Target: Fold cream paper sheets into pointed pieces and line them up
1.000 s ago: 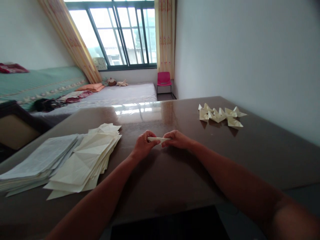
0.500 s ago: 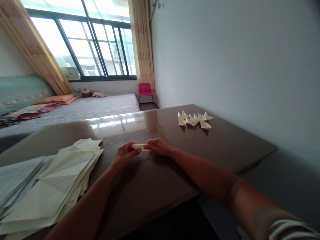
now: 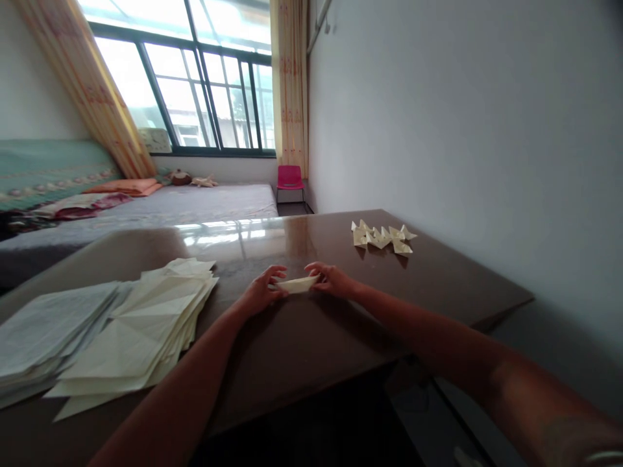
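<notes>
Holding a folded paper (image 3: 296, 284) between both hands, I have it low over the brown table (image 3: 438, 279), near the middle. Its long axis runs left to right, with one pointed end toward each hand; it looks boat-shaped, wider at the top edge and narrowing below. My left hand (image 3: 260, 295) pinches the left tip with fingers curled, and my right hand (image 3: 331, 279) pinches the right tip the same way, so the paper spans the gap between them. I cannot tell whether its underside touches the table.

On the left, near me, lies a stack (image 3: 141, 324) of cream sheets with creases, partly overlapping a greyer pile (image 3: 43, 331) further left. On the far right of the table, well apart from my hands, sits a cluster (image 3: 382, 237) of small folded pieces. Beyond the table are a bed (image 3: 195, 204) and a pink chair (image 3: 290, 176) under the window (image 3: 195, 84).
</notes>
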`<state>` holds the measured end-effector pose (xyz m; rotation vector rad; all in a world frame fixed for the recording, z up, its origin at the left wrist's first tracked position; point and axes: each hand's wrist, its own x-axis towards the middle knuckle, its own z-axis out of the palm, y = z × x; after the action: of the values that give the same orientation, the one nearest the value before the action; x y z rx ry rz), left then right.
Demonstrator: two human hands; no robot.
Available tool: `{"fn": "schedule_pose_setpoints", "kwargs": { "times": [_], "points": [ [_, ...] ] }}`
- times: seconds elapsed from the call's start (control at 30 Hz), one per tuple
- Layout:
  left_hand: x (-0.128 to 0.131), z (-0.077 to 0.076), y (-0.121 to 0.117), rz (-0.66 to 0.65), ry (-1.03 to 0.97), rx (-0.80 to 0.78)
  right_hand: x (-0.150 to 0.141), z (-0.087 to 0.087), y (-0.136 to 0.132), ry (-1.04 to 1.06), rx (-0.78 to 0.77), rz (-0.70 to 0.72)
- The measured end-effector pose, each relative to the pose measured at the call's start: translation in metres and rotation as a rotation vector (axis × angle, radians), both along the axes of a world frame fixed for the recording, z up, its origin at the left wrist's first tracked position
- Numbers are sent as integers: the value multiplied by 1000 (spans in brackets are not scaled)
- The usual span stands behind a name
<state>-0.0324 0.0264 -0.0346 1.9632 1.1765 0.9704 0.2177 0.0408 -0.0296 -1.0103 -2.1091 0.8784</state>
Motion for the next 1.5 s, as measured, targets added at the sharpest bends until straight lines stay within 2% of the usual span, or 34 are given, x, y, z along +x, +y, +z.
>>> {"fn": "schedule_pose_setpoints", "kwargs": {
  "times": [0.17,0.27,0.53,0.7,0.77,0.87,1.0,1.07,1.17,1.23,1.3,1.5],
  "points": [
    [-3,-1,-1,-54,82,-27,18,-12,-7,159,-77,-65],
    [-5,1,0,-128,104,41,17,-15,-9,183,-65,-108],
    [0,1,-4,-179,207,124,-1,-1,-19,25,241,-106],
    [1,3,-5,-182,172,147,4,3,-23,1,270,-182],
    [-1,2,-4,-130,130,143,24,4,-23,23,251,-249],
    [-4,-1,1,-67,137,153,80,8,-23,33,256,-434],
    [-6,-4,5,-69,188,162,190,16,-19,30,342,-848],
    [-7,-6,6,-55,211,161,242,20,-15,-39,397,-1074],
    [-10,-7,8,-35,232,158,294,21,-6,-270,399,-1304],
    [-11,-7,9,-25,241,159,307,17,3,-318,375,-1340],
    [-13,-7,11,-11,250,162,308,12,12,-339,351,-1335],
    [-9,-6,3,33,269,176,297,10,28,-391,279,-1185]
  ]
}}
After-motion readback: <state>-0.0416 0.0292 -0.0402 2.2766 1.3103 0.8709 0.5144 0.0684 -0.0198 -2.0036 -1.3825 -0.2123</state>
